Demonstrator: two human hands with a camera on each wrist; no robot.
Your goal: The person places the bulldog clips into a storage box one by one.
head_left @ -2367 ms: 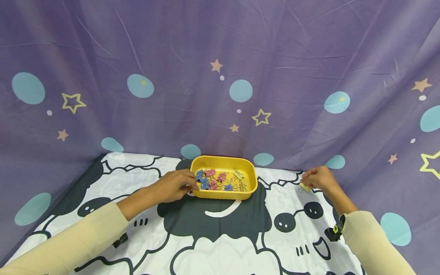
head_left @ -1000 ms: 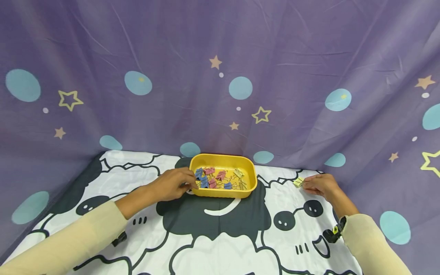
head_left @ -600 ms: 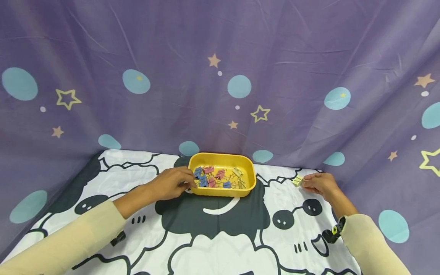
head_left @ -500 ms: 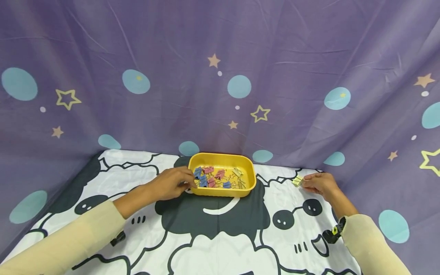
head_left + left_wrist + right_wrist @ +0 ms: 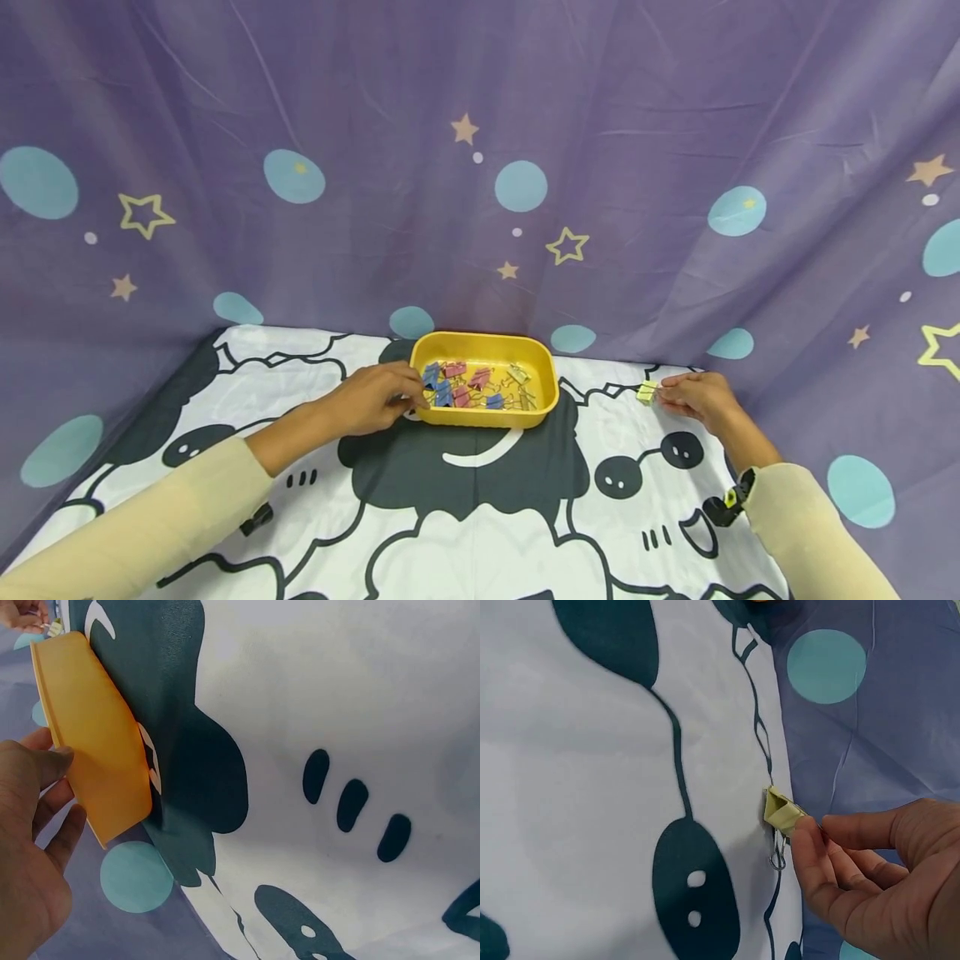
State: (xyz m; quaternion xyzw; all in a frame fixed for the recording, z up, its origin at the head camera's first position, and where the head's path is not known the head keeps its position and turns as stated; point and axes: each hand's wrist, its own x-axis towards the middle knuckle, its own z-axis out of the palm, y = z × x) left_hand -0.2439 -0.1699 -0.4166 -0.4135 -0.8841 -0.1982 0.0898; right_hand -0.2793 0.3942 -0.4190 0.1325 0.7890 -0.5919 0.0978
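My left hand [image 5: 381, 402] holds the left rim of a yellow plastic tray [image 5: 480, 419]; the left wrist view shows the thumb and fingers on the edge of the tray [image 5: 105, 742]. Inside the tray lie several blue binder clips [image 5: 443, 394], pink binder clips [image 5: 480, 379] and yellow binder clips [image 5: 517, 374]. Well to the right of it, my right hand [image 5: 699, 395] pinches a yellow binder clip [image 5: 646, 392] between thumb and fingertips. In the right wrist view the body of this clip [image 5: 782, 814] points away from the fingers, and a wire handle hangs below.
Under everything is a white cloth [image 5: 480, 558] printed with dark cartoon shapes. A purple curtain [image 5: 420, 250] with stars and dots rises right behind the tray and beside the right hand. A dark wrist device [image 5: 741, 493] sits at the right cuff.
The yellow clip in my right hand has turned: its wire handles pointed down and left, and now its body sticks out left of the fingertips. My left hand stays at the tray rim.
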